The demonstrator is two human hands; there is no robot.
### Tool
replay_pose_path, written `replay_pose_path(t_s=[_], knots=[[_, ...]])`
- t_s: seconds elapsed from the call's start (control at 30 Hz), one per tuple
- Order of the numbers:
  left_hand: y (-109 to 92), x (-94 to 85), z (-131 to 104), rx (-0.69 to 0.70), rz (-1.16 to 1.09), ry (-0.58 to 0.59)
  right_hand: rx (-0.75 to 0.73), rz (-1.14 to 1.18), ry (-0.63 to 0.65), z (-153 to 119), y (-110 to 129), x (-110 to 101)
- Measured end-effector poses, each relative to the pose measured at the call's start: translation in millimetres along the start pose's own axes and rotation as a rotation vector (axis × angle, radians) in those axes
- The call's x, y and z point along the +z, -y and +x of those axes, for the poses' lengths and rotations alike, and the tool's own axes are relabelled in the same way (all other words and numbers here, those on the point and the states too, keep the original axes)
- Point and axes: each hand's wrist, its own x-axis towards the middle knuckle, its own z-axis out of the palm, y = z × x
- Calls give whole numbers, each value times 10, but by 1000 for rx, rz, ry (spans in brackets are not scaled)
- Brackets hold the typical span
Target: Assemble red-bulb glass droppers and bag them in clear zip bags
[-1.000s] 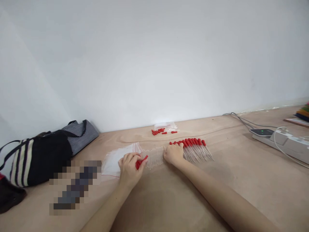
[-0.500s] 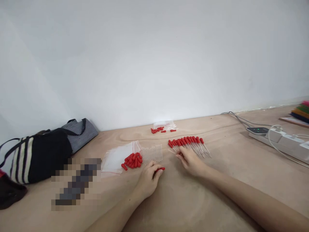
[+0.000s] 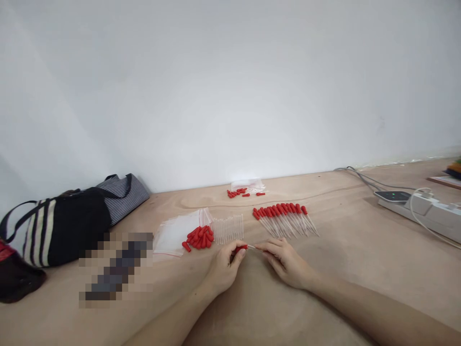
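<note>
My left hand [image 3: 226, 265] pinches a red rubber dropper bulb [image 3: 244, 247] between thumb and fingers, its open end to the right. Opposite it, my right hand [image 3: 284, 260] is closed on a thin glass dropper tube [image 3: 251, 247], whose end meets the bulb's mouth; how deep it sits I cannot tell. Above my left hand lies a row of bare glass tubes [image 3: 228, 229], beside a pile of red bulbs [image 3: 200, 237] on clear zip bags [image 3: 175, 231]. Beyond my right hand, several droppers with red bulbs [image 3: 284, 214] lie side by side, tips toward me.
By the wall are more red bulbs [image 3: 236, 193] and a clear bag [image 3: 248, 184]. A black striped bag [image 3: 72, 228] and a blurred-out dark object [image 3: 118, 266] lie left. To the right are a white power strip [image 3: 432, 214], a small device [image 3: 392, 196] and cables [image 3: 355, 174].
My right hand has come toward me and left from the dropper row, bringing a glass tube to the bulb. My left hand stays almost in place. The view has shifted slightly.
</note>
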Motion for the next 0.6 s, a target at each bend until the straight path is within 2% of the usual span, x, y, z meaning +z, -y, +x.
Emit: replay_pose_path(t_s=[0.23, 0.43, 0.6], knots=[[37, 26, -6, -18, 8, -6, 58, 20, -3, 24, 33, 29], [89, 51, -18, -91, -32, -27, 27, -55, 1, 40, 42, 39], [19, 35, -36, -30, 50, -47, -38, -184, -1, 53, 60, 31]])
